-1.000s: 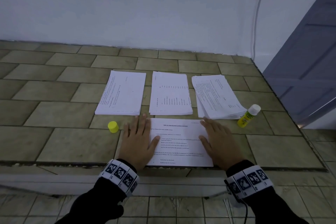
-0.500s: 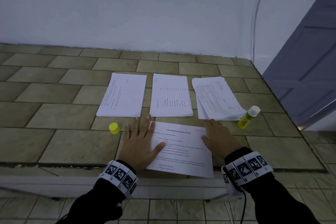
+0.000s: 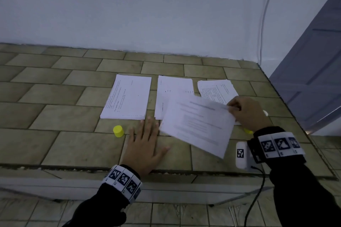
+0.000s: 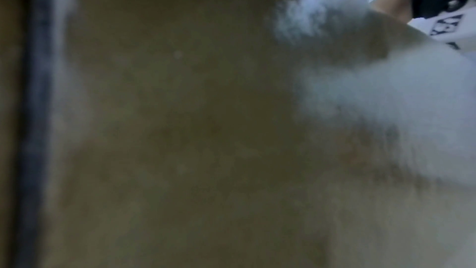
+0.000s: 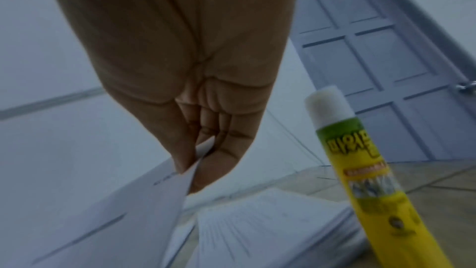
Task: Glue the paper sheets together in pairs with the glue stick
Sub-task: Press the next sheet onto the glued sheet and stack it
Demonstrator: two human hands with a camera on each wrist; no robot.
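Observation:
My right hand pinches the top right corner of a printed paper sheet and holds it tilted above the tiled counter; the pinch shows close up in the right wrist view. My left hand lies flat with straight fingers on the bare tiles beside the lifted sheet. Three paper stacks lie behind: left, middle and right. The uncapped yellow glue stick lies beside the right stack, mostly hidden behind my right hand in the head view. Its yellow cap stands left of my left hand.
The tiled counter ends at a front edge just under my wrists and at a right edge near a grey door. A white wall rises behind, with a cable running down it. The left wrist view is blurred.
Both hands were pressing the sheet flat on the counter. My right hand has since taken its corner and lifted it up to the right; my left hand now rests on bare tile.

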